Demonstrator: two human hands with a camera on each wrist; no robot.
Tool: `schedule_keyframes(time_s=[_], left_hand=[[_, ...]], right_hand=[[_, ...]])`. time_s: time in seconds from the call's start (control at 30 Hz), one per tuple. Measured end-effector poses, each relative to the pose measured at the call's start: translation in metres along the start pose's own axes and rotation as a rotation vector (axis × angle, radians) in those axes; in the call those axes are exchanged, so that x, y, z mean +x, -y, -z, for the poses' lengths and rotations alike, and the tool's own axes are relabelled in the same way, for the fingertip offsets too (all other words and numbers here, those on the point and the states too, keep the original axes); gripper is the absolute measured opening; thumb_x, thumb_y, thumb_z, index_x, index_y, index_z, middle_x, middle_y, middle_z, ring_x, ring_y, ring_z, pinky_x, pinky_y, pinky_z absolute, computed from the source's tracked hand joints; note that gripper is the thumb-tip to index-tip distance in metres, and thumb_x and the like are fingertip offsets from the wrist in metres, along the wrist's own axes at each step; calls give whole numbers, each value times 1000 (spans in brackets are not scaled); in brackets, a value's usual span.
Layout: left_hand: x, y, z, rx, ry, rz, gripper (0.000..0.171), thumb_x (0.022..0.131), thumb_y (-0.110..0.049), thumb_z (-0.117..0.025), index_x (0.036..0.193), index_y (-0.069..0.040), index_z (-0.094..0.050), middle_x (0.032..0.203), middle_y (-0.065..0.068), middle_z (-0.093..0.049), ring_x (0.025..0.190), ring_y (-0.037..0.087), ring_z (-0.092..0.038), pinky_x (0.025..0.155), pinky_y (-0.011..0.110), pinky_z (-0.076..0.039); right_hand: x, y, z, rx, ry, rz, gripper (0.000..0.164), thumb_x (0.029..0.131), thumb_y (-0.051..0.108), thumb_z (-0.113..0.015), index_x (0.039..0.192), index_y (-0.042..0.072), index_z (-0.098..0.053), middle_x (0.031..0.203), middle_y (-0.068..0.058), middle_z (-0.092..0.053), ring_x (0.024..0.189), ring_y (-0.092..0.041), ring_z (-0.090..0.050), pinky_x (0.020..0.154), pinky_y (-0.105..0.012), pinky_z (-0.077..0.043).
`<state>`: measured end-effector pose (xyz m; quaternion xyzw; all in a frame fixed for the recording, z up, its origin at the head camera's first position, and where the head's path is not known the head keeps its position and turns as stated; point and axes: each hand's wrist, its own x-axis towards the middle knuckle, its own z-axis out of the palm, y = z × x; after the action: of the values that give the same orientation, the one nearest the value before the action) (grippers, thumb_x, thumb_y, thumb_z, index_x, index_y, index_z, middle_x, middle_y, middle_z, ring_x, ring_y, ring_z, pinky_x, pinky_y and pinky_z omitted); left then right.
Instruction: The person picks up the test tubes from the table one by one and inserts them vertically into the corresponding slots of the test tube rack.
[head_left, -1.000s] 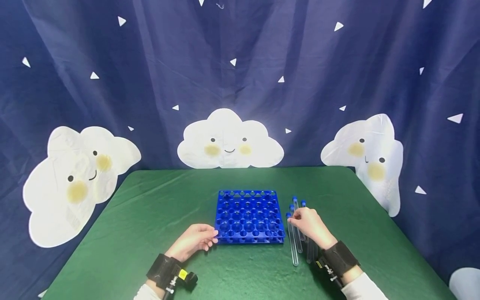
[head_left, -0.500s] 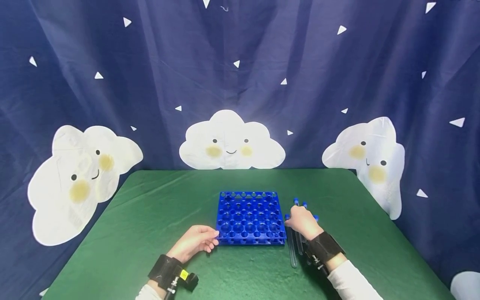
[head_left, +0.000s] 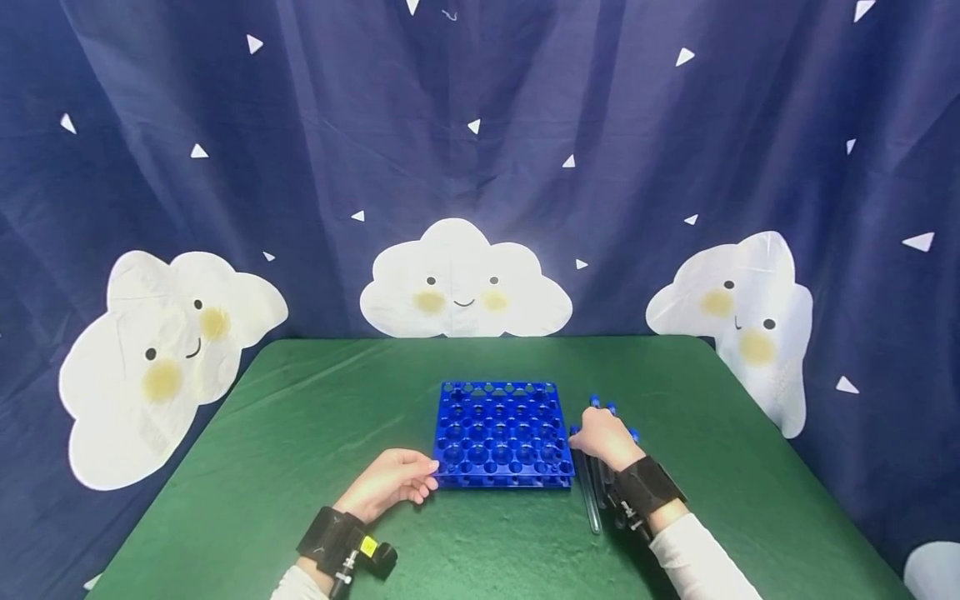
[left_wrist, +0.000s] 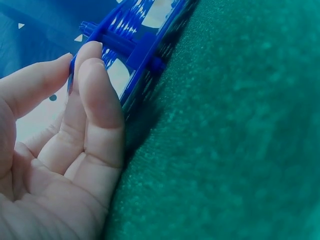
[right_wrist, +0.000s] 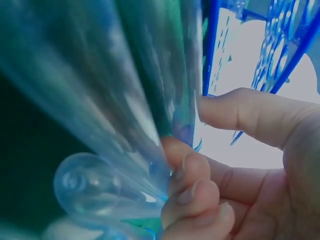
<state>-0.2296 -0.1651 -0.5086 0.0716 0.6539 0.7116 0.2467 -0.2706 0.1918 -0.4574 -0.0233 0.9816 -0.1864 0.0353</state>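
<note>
Far L, white smiling cloud [head_left: 142, 367] on navy curtain [head_left: 315, 167], by the L edge of the green table [head_left: 345, 383]. Next, L hand [head_left: 390, 483], black strap [head_left: 330, 540] on its wrist; thumb & fingers pinch the near L corner of the blue rack [head_left: 502, 431], other fingers bent below. Rack sits flat approx mid-table, two-tier, round holes across the top. Second cloud [head_left: 465, 283] on curtain behind it. Just R of rack, clear tubes [head_left: 594, 510] w/ blue caps [head_left: 634, 435] lie side by side on table, caps away from person, rounded ends near. R hand [head_left: 606, 437] is over them, fingers curled; R wrist cam blurry, but thumb & index prob. pinch the tube [right_wrist: 185, 90] nearest the rack. Third cloud [head_left: 757, 325] on curtain, far R
</note>
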Motion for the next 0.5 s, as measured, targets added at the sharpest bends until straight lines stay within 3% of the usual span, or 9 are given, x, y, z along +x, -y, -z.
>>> schedule_keyframes(time_s=[0.3, 0.5], left_hand=[[0, 1, 1, -1, 19, -15, 17, 90, -13, -63, 98, 3, -63, 78, 5, -68, 61, 9, -60, 59, 22, -54], [0, 1, 2, -7, 28, -14, 15, 91, -11, -63, 97, 2, -63, 78, 4, -69, 61, 9, -61, 59, 22, -54]], right_hand=[[-11, -4, 9, 148, -7, -7, 38, 77, 13, -63, 52, 15, -35, 48, 6, -30, 41, -10, -35, 42, -23, -30], [-20, -5, 14, 287, -20, -33, 29, 83, 13, -65, 57, 9, -51, 49, 0, -51, 43, -14, -54, 43, -26, -47]])
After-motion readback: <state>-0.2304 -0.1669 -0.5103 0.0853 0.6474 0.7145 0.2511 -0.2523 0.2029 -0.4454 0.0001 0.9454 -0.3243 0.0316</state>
